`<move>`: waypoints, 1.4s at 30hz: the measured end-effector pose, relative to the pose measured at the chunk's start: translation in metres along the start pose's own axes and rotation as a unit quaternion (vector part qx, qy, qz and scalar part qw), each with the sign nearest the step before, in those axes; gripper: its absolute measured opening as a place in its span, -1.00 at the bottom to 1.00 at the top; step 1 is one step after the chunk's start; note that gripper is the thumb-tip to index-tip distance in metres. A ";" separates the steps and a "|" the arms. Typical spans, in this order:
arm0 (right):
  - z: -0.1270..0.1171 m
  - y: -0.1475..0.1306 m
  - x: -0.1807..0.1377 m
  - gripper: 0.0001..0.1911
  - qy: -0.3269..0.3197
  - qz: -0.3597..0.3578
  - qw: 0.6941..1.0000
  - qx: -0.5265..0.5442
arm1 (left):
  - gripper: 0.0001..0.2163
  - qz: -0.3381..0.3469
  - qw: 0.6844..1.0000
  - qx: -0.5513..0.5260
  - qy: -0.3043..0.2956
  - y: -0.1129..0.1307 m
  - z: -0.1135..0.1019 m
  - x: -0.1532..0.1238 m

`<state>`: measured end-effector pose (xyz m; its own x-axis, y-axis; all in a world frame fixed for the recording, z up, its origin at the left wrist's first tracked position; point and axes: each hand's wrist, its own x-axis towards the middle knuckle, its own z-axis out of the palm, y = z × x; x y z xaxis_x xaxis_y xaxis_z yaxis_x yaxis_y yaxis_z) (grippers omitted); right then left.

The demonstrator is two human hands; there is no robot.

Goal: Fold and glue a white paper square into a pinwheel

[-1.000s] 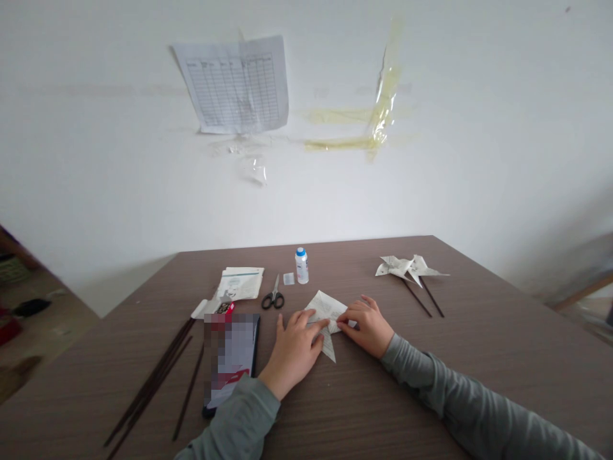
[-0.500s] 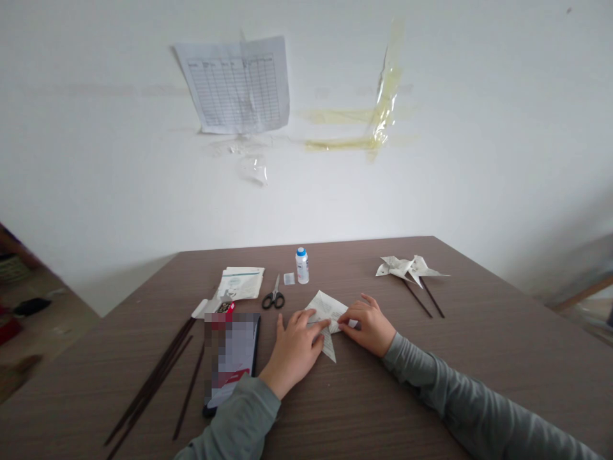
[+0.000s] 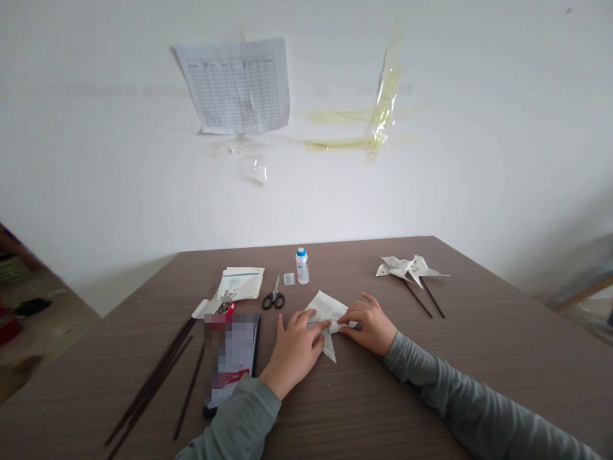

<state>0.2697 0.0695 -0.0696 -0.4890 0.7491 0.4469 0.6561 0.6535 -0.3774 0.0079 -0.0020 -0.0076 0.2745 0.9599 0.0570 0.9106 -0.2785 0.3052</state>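
A printed sheet of paper (image 3: 327, 305), cut into pointed flaps, lies on the table between my hands. My left hand (image 3: 295, 348) rests over its left part, fingers spread and pressing it down near the centre. With thumb and fingertips together, my right hand (image 3: 371, 326) pinches a flap of the paper, which curls up beside my left index finger. The fingers cover part of the sheet's middle and right side. One pointed flap hangs toward me below the left fingers.
Scissors (image 3: 273, 298), a white bottle with a blue cap (image 3: 302, 267) and a small clear box (image 3: 289, 278) stand behind. On the left are a paper stack (image 3: 242, 283), a phone (image 3: 237, 364) and dark sticks (image 3: 153, 377). Two paper pinwheels (image 3: 396, 267) lie at right.
My right hand has shifted very slightly right, and the pinched flap shows more of its curl near my left index finger. My left hand stays in place.
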 end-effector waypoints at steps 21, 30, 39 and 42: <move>0.003 0.006 -0.002 -0.90 -0.006 0.006 1.000 0.005 | -0.48 -0.004 1.000 0.019 0.004 0.002 -0.002 0.000; 0.004 0.008 -0.002 -0.86 0.010 -0.009 1.000 -0.006 | -0.47 -0.017 0.999 0.023 -0.022 0.008 -0.009 0.000; 0.005 0.005 -0.002 -0.86 -0.007 0.017 1.000 0.002 | -0.46 -0.024 0.999 0.025 -0.027 0.013 -0.013 -0.001; 0.004 0.004 -0.002 -0.86 -0.003 0.014 1.000 0.000 | -0.45 -0.029 0.999 0.022 -0.033 0.014 -0.015 -0.001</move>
<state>0.2713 0.0715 -0.0750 -0.4741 0.7680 0.4306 0.6701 0.6320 -0.3894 0.0158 -0.0064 0.0110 0.2398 0.9705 -0.0234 0.9377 -0.2253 0.2645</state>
